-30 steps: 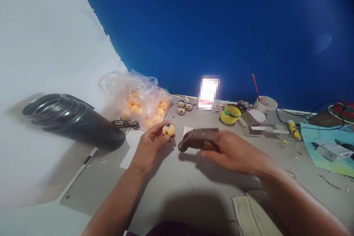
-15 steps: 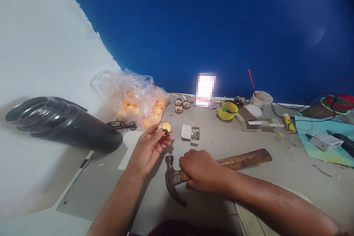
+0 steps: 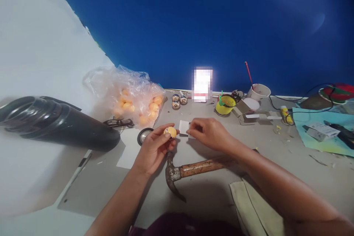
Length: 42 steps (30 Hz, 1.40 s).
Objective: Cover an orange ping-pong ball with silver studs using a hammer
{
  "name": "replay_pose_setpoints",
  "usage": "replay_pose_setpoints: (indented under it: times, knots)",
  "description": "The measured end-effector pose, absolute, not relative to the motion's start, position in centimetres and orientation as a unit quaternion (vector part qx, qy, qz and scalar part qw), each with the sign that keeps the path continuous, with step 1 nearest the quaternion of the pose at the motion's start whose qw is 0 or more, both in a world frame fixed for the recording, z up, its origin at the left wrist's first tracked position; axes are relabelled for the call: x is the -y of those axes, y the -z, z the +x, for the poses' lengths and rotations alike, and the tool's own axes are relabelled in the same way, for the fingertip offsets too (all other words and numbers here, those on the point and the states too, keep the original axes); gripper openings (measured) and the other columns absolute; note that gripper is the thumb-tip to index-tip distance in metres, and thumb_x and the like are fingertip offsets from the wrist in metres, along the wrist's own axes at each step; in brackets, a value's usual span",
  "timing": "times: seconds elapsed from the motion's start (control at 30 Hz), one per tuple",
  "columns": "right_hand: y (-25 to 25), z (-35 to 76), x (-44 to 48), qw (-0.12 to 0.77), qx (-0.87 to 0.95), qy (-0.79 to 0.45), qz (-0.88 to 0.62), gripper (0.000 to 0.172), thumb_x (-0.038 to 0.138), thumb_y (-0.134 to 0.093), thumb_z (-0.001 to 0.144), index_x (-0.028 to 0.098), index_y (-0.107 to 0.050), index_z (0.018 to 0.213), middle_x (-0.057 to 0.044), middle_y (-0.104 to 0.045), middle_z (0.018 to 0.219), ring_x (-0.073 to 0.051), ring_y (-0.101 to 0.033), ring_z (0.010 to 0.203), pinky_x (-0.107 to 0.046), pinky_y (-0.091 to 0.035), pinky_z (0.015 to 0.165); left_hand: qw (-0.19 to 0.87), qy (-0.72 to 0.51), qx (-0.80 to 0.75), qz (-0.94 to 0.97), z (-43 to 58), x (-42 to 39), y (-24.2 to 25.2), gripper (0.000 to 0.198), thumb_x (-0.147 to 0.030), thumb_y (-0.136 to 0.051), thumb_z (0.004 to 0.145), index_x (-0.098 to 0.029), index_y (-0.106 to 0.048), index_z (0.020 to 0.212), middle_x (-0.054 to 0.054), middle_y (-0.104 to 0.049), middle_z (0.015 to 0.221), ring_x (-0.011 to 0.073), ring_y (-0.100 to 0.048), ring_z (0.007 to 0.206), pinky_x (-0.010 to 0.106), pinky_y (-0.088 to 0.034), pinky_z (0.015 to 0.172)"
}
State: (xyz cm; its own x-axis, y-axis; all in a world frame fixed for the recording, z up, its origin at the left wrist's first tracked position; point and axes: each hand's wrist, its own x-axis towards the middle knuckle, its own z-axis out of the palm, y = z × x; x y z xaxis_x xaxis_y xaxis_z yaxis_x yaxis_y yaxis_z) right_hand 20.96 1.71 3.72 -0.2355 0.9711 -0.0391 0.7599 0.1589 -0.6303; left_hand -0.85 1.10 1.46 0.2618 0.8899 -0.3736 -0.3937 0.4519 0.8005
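My left hand [image 3: 153,149] grips a small orange ball [image 3: 170,132] with a few shiny silver studs on its left side. To its right, my right hand [image 3: 208,132] reaches over a small white box [image 3: 184,127] with its fingertips pinched together. Whatever they hold is too small to make out, and the hand covers the box's silver contents. Below both hands a claw hammer [image 3: 199,168] lies on the table, untouched, its wooden handle partly under my right forearm. Several silver-studded balls [image 3: 176,104] sit together farther back.
A clear plastic bag [image 3: 129,88] of orange balls is at back left, near eyeglasses [image 3: 118,122] and a large dark cylinder [image 3: 63,123]. A black ring-shaped object [image 3: 143,136] lies beside my left hand. Behind stand a yellow cup [image 3: 225,106] and white tub [image 3: 259,91].
My right hand has let go of the hammer and moved up to the small white box. My left hand has turned the ball, showing more bare orange.
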Motion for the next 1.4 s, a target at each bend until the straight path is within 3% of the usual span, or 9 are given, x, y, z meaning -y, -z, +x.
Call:
replay_pose_setpoints:
  times: [0.17,0.47,0.6,0.8,0.93,1.2,1.4]
  knots:
    - [-2.8,22.4,-3.5,0.151,0.713,-0.174,-0.663,0.024,0.036,-0.057,0.096,0.019,-0.071,0.086,-0.006,-0.075,0.083,-0.018,-0.061,0.074,-0.028,-0.031,0.063,0.694,-0.444,-0.449,0.345,-0.8,-1.2,-1.3,0.035,-0.025,-0.081,0.071,-0.012,-0.077,0.103,0.014,-0.078,0.091,0.0116,-0.059,0.057,0.024,-0.043,0.051]
    - [-1.2,21.6,-3.6,0.001,0.776,-0.135,-0.616,0.025,0.031,-0.053,0.095,0.022,-0.076,0.097,-0.011,-0.073,0.103,-0.024,-0.067,0.092,-0.029,-0.037,0.065,0.661,-0.462,-0.465,0.364,-0.9,-1.2,-0.8,0.03,-0.021,-0.077,0.074,-0.014,-0.077,0.104,0.015,-0.078,0.102,0.0129,-0.061,0.061,0.025,-0.045,0.052]
    - [-0.6,21.2,-4.0,-0.013,0.783,-0.125,-0.609,0.024,0.031,-0.055,0.094,0.02,-0.077,0.096,-0.012,-0.073,0.103,-0.025,-0.067,0.094,-0.029,-0.038,0.066,0.696,-0.462,-0.431,0.341,-1.1,-1.3,-1.0,0.034,-0.026,-0.078,0.078,-0.013,-0.077,0.109,0.016,-0.076,0.114,0.0151,-0.066,0.068,0.026,-0.051,0.057]
    - [-0.1,20.6,-4.2,-0.028,0.779,-0.101,-0.618,0.022,0.032,-0.057,0.094,0.021,-0.075,0.099,-0.011,-0.073,0.102,-0.025,-0.068,0.094,-0.029,-0.041,0.067,0.756,-0.446,-0.375,0.299,-1.3,-1.2,-1.3,0.035,-0.028,-0.075,0.081,-0.008,-0.077,0.109,0.018,-0.078,0.109,0.0206,-0.072,0.075,0.028,-0.057,0.064]
    - [0.0,20.4,-4.3,-0.04,0.778,-0.104,-0.618,0.024,0.03,-0.054,0.096,0.02,-0.075,0.099,-0.013,-0.073,0.103,-0.025,-0.069,0.095,-0.029,-0.042,0.068,0.745,-0.446,-0.39,0.308,-1.2,-1.1,-1.3,0.032,-0.021,-0.078,0.078,-0.011,-0.077,0.109,0.015,-0.078,0.11,0.0193,-0.073,0.076,0.027,-0.058,0.066]
    - [0.3,20.2,-4.1,-0.036,0.777,-0.102,-0.621,0.028,0.031,-0.051,0.098,0.018,-0.076,0.099,-0.014,-0.072,0.103,-0.026,-0.068,0.095,-0.03,-0.044,0.069,0.726,-0.456,-0.39,0.336,-1.2,-0.9,-0.9,0.046,-0.029,-0.086,0.075,-0.018,-0.073,0.118,0.01,-0.078,0.099,0.0166,-0.072,0.073,0.027,-0.058,0.064]
    - [0.4,20.2,-4.0,-0.026,0.792,-0.103,-0.602,0.023,0.033,-0.058,0.095,0.02,-0.077,0.096,-0.012,-0.071,0.102,-0.025,-0.067,0.097,-0.028,-0.044,0.07,0.7,-0.464,-0.407,0.359,-1.0,-0.6,-1.0,0.046,-0.022,-0.09,0.068,-0.02,-0.075,0.112,0.006,-0.078,0.094,0.0141,-0.07,0.067,0.025,-0.056,0.059]
